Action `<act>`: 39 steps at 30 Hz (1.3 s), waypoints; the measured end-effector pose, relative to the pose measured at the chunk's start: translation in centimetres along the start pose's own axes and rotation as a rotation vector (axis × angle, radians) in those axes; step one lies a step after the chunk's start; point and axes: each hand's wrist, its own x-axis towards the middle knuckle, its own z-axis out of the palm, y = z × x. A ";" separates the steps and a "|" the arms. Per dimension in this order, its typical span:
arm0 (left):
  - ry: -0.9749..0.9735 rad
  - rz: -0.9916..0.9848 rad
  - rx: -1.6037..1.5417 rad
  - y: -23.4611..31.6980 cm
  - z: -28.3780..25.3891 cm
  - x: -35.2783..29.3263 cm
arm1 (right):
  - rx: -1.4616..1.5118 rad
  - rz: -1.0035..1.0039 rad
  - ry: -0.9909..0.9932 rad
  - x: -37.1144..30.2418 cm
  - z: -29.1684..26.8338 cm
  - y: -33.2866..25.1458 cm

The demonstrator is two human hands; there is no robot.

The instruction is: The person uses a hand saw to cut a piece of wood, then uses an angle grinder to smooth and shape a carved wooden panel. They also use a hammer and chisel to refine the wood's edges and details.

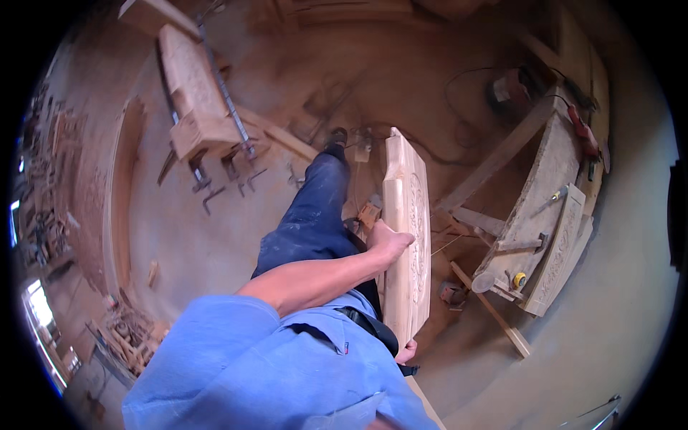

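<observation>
A thick pale wooden panel with shaped edges and a band of carving stands on edge against the right side of my body. My left hand is closed over its near edge, about halfway along, with the thumb reaching onto the carved side. At the panel's lower end, my right hand grips the wood from below. Most of that hand is hidden behind the panel, and a black band shows at its wrist.
On the right, a rough wooden bench carries another carved piece, a yellow tape measure and a red power tool. Clamps hold a wooden assembly at far left. A cable and wooden legs cross the dusty floor.
</observation>
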 end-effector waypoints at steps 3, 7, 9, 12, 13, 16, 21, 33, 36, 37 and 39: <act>0.097 0.001 0.003 -3.4 -1.2 -2.6 | -0.283 -0.088 0.001 -3.0 -1.0 0.6; 0.226 -0.058 -0.010 -8.1 -3.6 -3.6 | -0.490 -0.145 -0.137 -5.2 -0.7 1.3; 0.176 -0.130 -0.123 -11.6 -6.2 -2.4 | -0.367 -0.045 -0.135 -5.9 -0.5 1.9; 0.198 -0.144 -0.482 -17.2 -9.6 -1.6 | 0.172 0.331 0.061 -7.7 3.8 1.5; 0.218 -0.186 -0.571 -18.2 -11.3 -1.7 | 0.156 0.345 0.095 -8.3 5.2 1.5; 0.273 -0.329 -0.808 -22.5 -16.5 -2.0 | -0.006 0.334 0.048 -8.5 6.1 3.4; 0.463 -0.397 -1.067 -30.6 -26.7 -5.1 | -0.330 0.362 -0.009 -9.8 9.1 11.2; 1.116 -0.125 -0.571 -42.0 -40.8 -12.5 | -1.555 -0.519 -1.356 -25.1 34.9 34.4; 1.287 -0.025 -0.581 -42.7 -42.5 -12.2 | -1.701 -0.840 -1.565 -38.7 41.1 42.3; 1.308 0.017 -0.556 -42.7 -43.0 -12.9 | -1.717 -0.885 -1.588 -42.1 41.5 43.9; 1.312 0.064 -0.588 -43.0 -43.5 -13.0 | -1.674 -1.152 -1.338 -42.0 41.2 47.3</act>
